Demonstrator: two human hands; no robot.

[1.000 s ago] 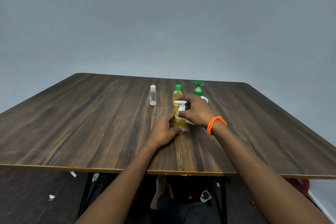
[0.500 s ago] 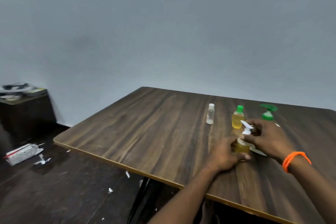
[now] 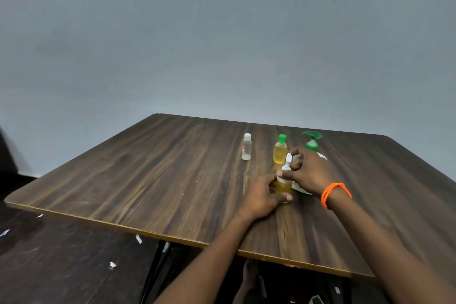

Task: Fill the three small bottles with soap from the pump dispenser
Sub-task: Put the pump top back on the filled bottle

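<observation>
Holding a small amber bottle [image 3: 283, 186] upright on the surface [image 3: 153, 180]
Left hand [image 3: 261, 198] fingers clamp its body; right hand [image 3: 307, 173] fingers pinch its white cap [image 3: 287, 163]; pump dispenser [image 3: 312, 142] just beyond them

Dark wood table [image 3: 153, 180]. Toward far right corner: clear bottle [image 3: 246, 146], yellow bottle [image 3: 280, 152], green pump dispenser [image 3: 312, 141], held bottle [image 3: 283, 185].

One head-worn camera looks forward and down across the wooden table [image 3: 172, 180] toward a grey wall [image 3: 222, 44].

Green-capped yellow bottle [image 3: 280, 149], green pump dispenser [image 3: 312, 141], orange bracelet [image 3: 334, 192], dark woodgrain table [image 3: 160, 175].
</observation>
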